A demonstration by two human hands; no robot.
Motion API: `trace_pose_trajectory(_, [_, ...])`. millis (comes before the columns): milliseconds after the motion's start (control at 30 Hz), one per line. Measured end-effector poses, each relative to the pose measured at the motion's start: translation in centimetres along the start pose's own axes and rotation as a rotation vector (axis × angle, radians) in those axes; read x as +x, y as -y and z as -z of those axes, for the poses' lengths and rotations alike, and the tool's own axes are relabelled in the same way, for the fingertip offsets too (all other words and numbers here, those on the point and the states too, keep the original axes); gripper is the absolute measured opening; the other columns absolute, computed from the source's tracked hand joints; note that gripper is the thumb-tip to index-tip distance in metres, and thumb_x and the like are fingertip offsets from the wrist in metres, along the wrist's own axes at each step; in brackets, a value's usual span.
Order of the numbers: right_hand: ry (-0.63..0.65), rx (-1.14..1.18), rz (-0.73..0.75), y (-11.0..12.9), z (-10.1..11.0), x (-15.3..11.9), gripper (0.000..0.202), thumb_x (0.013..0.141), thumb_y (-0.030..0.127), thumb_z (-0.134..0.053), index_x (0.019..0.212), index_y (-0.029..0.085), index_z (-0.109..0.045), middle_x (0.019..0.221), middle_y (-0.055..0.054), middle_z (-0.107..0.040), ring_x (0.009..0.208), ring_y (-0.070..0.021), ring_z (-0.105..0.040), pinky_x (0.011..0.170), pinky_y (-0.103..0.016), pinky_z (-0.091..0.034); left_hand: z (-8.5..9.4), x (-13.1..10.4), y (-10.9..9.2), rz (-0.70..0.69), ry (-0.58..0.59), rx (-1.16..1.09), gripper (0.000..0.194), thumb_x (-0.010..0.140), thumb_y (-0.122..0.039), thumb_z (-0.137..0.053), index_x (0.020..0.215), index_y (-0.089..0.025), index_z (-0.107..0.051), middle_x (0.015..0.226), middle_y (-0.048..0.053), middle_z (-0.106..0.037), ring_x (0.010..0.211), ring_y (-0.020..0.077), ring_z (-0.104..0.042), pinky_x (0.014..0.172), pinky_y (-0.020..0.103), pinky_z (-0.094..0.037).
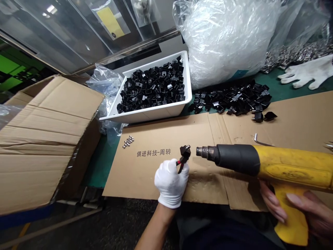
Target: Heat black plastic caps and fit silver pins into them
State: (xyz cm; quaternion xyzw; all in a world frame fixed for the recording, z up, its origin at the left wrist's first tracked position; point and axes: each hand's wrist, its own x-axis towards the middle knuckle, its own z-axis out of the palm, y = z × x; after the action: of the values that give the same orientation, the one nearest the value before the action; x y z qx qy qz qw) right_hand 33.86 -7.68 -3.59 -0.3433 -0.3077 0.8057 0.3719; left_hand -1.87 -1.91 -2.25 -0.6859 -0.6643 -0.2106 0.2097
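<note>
My left hand (171,182), in a white glove, is closed around the handles of small pliers (180,163). Their jaws grip a black part (185,151) that has a small metal pin on top. Bare, my right hand (293,205) wraps round the handle of a yellow heat gun (291,166). The gun's stepped metal nozzle points left at the black part, with a small gap between them. Both are above a flat cardboard sheet (151,177) with printed characters.
A white tray (145,116) of black parts stands behind the cardboard, beside a loose pile of black parts (239,99). Small metal pins (128,141), an Allen key (262,141), a white glove (308,73), a plastic bag (226,38) and a cardboard box (44,139) surround the work area.
</note>
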Motion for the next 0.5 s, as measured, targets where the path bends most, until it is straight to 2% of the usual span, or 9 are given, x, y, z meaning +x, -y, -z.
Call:
trace_pose_trajectory(167, [0.007,-0.020,0.032,0.4,-0.6,0.0,0.035,0.096,0.053,-0.057,0.101,0.021,-0.071,0.081,-0.008,-0.062,0.061,-0.0207,-0.057,0.057,-0.035,-0.049,1.1,0.5,-0.7,-0.006,0.036,0.020,0.017,0.093,-0.037,-0.071,0.087,-0.022,-0.066,0.068,0.000,-0.066,0.060,0.0169,-0.058,0.060,0.031,-0.034])
trace_pose_trajectory(300, [-0.023,-0.020,0.040,0.7,-0.9,0.0,0.036,0.096,0.051,-0.056,0.101,0.020,-0.072,0.080,-0.009,-0.063,0.061,-0.0207,-0.057,0.057,-0.034,-0.048,2.6,0.9,-1.0,0.097,0.164,-0.101,0.010,0.093,-0.032,-0.072,0.098,-0.024,-0.074,0.083,-0.002,-0.078,0.065,0.0143,-0.067,0.063,0.027,-0.039])
trace_pose_trajectory(400, [0.010,-0.029,0.022,0.6,-0.9,-0.1,0.036,0.096,0.053,-0.056,0.098,0.021,-0.073,0.077,-0.009,-0.062,0.060,-0.0206,-0.056,0.057,-0.035,-0.047,3.5,1.1,-0.8,0.180,0.295,-0.258,0.016,0.094,-0.031,-0.071,0.108,-0.027,-0.078,0.088,-0.004,-0.081,0.068,0.0141,-0.071,0.069,0.024,-0.045])
trace_pose_trajectory(500, [-0.041,0.004,0.008,0.3,-1.0,-0.3,0.036,0.093,0.055,-0.059,0.094,0.022,-0.073,0.078,-0.010,-0.061,0.058,-0.0207,-0.054,0.054,-0.036,-0.045,4.2,1.0,-0.5,0.247,0.426,-0.435,0.020,0.096,-0.029,-0.068,0.112,-0.026,-0.079,0.095,-0.002,-0.082,0.076,0.0155,-0.074,0.076,0.024,-0.050])
